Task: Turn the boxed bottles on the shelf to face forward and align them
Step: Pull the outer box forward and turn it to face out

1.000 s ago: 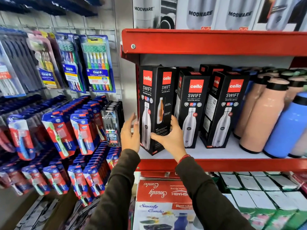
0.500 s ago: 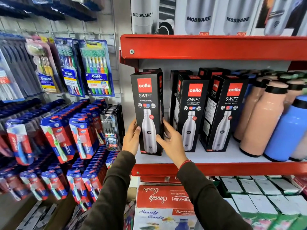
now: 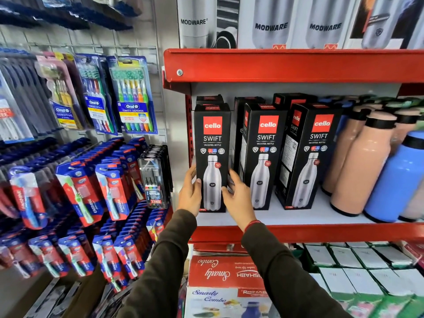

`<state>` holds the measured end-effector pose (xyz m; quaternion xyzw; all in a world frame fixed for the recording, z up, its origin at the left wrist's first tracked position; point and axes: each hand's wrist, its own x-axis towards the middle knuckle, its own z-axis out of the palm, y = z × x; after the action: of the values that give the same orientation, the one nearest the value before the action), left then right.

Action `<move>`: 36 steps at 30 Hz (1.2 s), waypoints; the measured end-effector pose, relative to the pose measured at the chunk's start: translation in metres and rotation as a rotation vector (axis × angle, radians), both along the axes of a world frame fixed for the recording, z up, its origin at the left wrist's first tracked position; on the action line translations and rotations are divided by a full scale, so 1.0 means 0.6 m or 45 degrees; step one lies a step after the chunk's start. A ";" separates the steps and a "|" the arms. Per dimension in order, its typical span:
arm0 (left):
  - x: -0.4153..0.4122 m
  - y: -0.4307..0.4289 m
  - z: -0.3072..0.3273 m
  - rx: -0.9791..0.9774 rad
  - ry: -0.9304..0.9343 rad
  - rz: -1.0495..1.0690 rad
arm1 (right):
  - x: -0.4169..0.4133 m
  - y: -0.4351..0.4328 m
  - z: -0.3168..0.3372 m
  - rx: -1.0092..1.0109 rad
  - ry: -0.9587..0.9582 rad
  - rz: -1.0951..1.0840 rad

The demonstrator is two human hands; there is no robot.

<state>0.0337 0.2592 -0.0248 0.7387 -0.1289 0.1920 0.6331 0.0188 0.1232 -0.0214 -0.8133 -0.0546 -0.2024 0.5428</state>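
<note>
Three black Cello Swift bottle boxes stand in the front row of the white shelf (image 3: 298, 216). The left box (image 3: 212, 143) faces straight forward at the shelf's left end. My left hand (image 3: 189, 195) presses its left side and my right hand (image 3: 237, 193) its right side, low down. The middle box (image 3: 263, 154) faces forward, slightly angled. The right box (image 3: 313, 154) is turned a little, its left side panel showing. More black boxes stand behind them, mostly hidden.
Peach bottles (image 3: 360, 166) and a blue bottle (image 3: 399, 177) crowd the shelf's right part. A red shelf edge (image 3: 286, 65) hangs above with Modware boxes (image 3: 270, 21) on it. Toothbrush packs (image 3: 133, 97) hang on the left wall. Boxed goods (image 3: 227, 276) fill the shelf below.
The left box was angled with two faces showing; both hands turned it square to the front and slid it back against the shelf's left end.
</note>
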 end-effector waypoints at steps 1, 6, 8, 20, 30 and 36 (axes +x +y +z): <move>-0.002 -0.001 0.000 0.002 0.005 0.011 | -0.001 0.000 -0.001 -0.011 -0.002 -0.006; -0.004 -0.004 -0.006 0.001 0.053 0.063 | -0.005 0.004 -0.002 0.031 -0.029 -0.030; -0.003 -0.006 -0.005 0.013 0.065 0.089 | -0.009 0.009 0.003 0.086 -0.030 -0.035; -0.048 0.007 -0.018 -0.126 0.145 0.091 | -0.055 -0.001 0.002 0.198 -0.043 -0.031; -0.101 0.004 -0.024 -0.211 0.170 0.138 | -0.100 -0.008 -0.007 0.236 -0.078 0.009; -0.106 0.002 -0.027 -0.153 0.173 0.160 | -0.108 -0.009 -0.007 0.213 -0.104 0.004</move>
<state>-0.0298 0.2606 -0.0407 0.7172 -0.0275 0.1883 0.6704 -0.0459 0.1175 -0.0255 -0.7561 -0.0607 -0.2384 0.6064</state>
